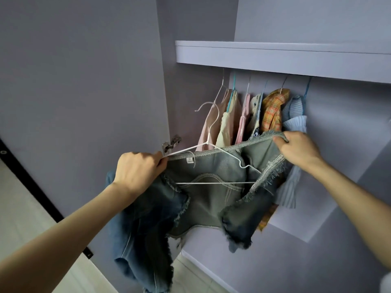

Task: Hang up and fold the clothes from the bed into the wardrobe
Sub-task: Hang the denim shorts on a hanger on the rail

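Left hand [137, 170] fingers pinch the white hanger [211, 166] tip with the denim vest [211, 199] edge; right hand [296, 149] fingers clench the opposite shoulder, spreading it, likely to seat the hanger, before the wardrobe's hung clothes [254, 115].

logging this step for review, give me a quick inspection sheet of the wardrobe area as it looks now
surface: shelf above the hanging clothes, top not visible
job's things: frayed denim garment held up with white hanger partly inside it; hung clothes in wardrobe
clutter: nothing seen
grippers: left hand pinches hanger end and fabric; right hand grips the garment's edge
cables: nothing seen
surroundings: open wardrobe door, hinge, pale floor
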The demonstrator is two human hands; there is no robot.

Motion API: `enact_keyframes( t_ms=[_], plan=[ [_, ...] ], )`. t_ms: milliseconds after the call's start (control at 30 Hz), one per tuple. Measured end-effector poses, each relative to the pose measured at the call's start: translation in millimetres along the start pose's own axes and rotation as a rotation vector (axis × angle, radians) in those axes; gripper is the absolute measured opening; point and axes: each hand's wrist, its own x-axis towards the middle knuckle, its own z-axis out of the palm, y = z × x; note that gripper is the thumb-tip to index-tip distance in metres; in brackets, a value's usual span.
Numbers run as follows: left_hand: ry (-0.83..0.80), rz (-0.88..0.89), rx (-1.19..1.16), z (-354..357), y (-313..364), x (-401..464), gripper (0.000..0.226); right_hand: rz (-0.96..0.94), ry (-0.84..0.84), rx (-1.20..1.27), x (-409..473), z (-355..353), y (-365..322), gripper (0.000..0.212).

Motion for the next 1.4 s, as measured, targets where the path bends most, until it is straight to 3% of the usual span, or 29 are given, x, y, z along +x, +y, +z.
enact_keyframes(
  t_ms=[333, 467, 633, 700, 800, 833, 867, 933, 967, 1000, 1033, 1133, 1167, 1267, 1400],
  plan=[
    [-0.167, 0.101, 0.049, -7, -11, 3, 0.039, -0.02, 0.05, 0.034, 9, -4, -19, 0.04],
    [-0.126, -0.128, -0.013, -2, -18, 5, 0.035, -0.046, 0.077, 0.084, -4, -2, -26, 0.042],
    [-0.111, -0.344, -0.021, 11, -25, 5, 0.036, -0.24, -0.107, 0.123, -42, 27, -30, 0.048],
    [-0.122, -0.365, -0.036, 12, -23, 3, 0.037, -0.225, -0.027, 0.195, -41, 27, -29, 0.051],
    [-0.076, -0.344, -0.09, 12, -22, 1, 0.037, -0.108, 0.245, 0.454, -38, 22, -30, 0.051],
    [-0.042, -0.346, -0.116, 10, -23, 2, 0.037, -0.109, 0.196, 0.485, -39, 22, -32, 0.047],
    [-0.009, -0.351, -0.134, 9, -25, 3, 0.037, -0.17, -0.002, 0.466, -41, 23, -34, 0.043],
    [0.055, -0.321, -0.143, 6, -29, 5, 0.037, -0.336, -0.614, 0.336, -52, 28, -40, 0.042],
    [0.077, -0.285, -0.139, 5, -30, 5, 0.037, -0.371, -0.845, 0.275, -55, 31, -40, 0.041],
    [0.084, -0.248, -0.136, 5, -29, 5, 0.038, -0.361, -0.957, 0.275, -56, 31, -39, 0.039],
    [0.08, -0.214, -0.139, 4, -28, 4, 0.04, -0.334, -0.914, 0.332, -53, 31, -39, 0.037],
    [0.076, -0.181, -0.178, 7, -22, -2, 0.048, -0.296, -0.307, 0.401, -35, 33, -40, 0.023],
    [0.078, -0.193, -0.203, 8, -21, -4, 0.05, -0.335, -0.214, 0.357, -32, 34, -44, 0.026],
    [0.087, -0.231, -0.274, 6, -18, -6, 0.053, -0.464, -0.273, 0.337, -33, 45, -67, 0.047],
    [0.068, -0.171, -0.333, 2, -11, -5, 0.05, -0.478, -0.245, 0.592, -35, 44, -110, 0.03]
  ],
)
